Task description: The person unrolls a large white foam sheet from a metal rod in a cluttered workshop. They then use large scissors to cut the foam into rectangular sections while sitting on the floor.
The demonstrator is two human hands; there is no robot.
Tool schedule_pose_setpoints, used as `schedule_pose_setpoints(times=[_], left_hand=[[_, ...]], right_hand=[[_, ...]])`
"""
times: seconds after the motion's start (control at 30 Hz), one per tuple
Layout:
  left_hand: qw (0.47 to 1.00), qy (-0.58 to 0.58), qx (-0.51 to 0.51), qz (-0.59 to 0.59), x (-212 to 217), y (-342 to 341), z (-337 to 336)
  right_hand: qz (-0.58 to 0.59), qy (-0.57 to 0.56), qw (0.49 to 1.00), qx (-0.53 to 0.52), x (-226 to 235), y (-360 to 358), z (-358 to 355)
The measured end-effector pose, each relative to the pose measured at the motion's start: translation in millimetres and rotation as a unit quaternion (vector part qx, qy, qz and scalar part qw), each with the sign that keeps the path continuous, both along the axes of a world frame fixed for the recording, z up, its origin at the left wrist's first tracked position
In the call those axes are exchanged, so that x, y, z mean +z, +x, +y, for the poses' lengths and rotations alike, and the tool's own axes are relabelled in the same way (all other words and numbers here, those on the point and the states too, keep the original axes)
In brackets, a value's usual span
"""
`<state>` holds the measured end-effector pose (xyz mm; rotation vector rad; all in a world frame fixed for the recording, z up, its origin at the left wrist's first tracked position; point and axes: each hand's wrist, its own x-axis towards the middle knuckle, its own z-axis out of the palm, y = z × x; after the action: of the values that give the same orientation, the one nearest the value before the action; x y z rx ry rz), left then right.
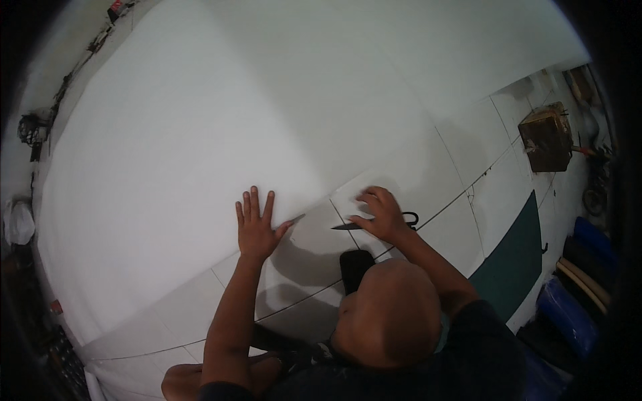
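Observation:
A large white sheet is spread over the tiled floor. My left hand lies flat near its front edge with the fingers spread. By that thumb's tip is a thin grey pointed shape, too small to make out. To the right, my right hand has its fingers bent and apart, with nothing visible between them. Under or just behind it lies a pair of scissors with dark blades and a black handle. The hand partly covers the scissors, and I cannot tell whether it touches them.
A brown box-like block stands on the tiles at the far right. Nearer lies a dark green sheet. Several blue, black and tan rolls are stacked along the right edge. A whitish bag sits by the left wall.

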<state>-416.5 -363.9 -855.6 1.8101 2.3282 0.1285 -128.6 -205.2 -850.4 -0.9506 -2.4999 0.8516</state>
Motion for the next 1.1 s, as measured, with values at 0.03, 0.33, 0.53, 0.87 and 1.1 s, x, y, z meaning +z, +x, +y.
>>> schedule_pose_setpoints(times=[0.03, 0.33, 0.53, 0.87, 1.1], left_hand=[[1.000, 0.007, -0.001, 0.011, -5, 0, 1], [0.999, 0.017, -0.030, 0.027, 5, 12, 13], [0.998, 0.021, -0.061, 0.024, -5, 27, 33], [0.998, 0.049, -0.040, -0.001, 5, 35, 42], [0.996, 0.060, -0.038, -0.060, 5, 43, 59]], right_hand=[[-0.064, -0.005, 0.998, -0.017, -3, 27, -3], [-0.177, 0.021, 0.984, -0.014, 8, 124, -25], [-0.159, 0.006, 0.984, 0.074, 18, 126, -1], [-0.230, -0.228, 0.944, 0.068, 14, 120, -8], [-0.021, -0.582, 0.802, -0.135, -25, 121, -72]])
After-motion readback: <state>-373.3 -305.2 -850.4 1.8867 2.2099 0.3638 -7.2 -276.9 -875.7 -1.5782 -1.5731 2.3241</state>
